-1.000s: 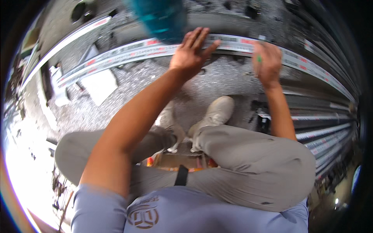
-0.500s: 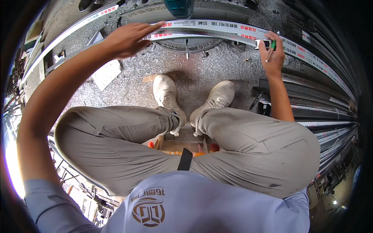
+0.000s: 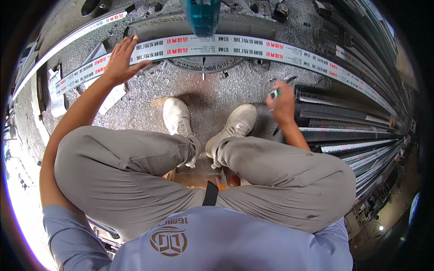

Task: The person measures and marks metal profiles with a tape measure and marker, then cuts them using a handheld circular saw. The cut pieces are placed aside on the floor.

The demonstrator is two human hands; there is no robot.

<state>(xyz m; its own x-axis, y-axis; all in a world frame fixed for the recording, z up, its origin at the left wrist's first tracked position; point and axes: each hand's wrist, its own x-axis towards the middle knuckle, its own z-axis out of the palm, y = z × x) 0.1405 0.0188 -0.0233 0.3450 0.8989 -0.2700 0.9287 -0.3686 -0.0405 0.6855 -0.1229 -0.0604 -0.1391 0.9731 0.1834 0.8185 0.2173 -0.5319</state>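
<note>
Down low, the person sits with 2 bent knees in grey trousers [image 3: 135,171] and 2 pale shoes [image 3: 178,117] flat on the gritty floor [image 3: 149,113].

The right hand [image 3: 282,103] is curled shut around a small green and white marker [image 3: 274,93]. Half a second ago this hand was up on the long strip. Now it has dropped away and hangs near the stack of dark metal bars [image 3: 343,122] by the right shoe. So the marking on the strip looks done for now.

The left hand [image 3: 120,61] is flat, with fingers spread wide and nothing held. It presses on the long white metal strip [image 3: 280,50] with red and black print. This hand has slid to the left along the strip since the earlier pictures, so it seems to be holding the strip in place or pushing it along.

Farther off, the strip runs across the round base of a saw [image 3: 203,63], under the saw's blue-green body [image 3: 201,16] at the top edge. 1 more long strip [image 3: 58,45] lies on the floor toward the top left corner.
</note>
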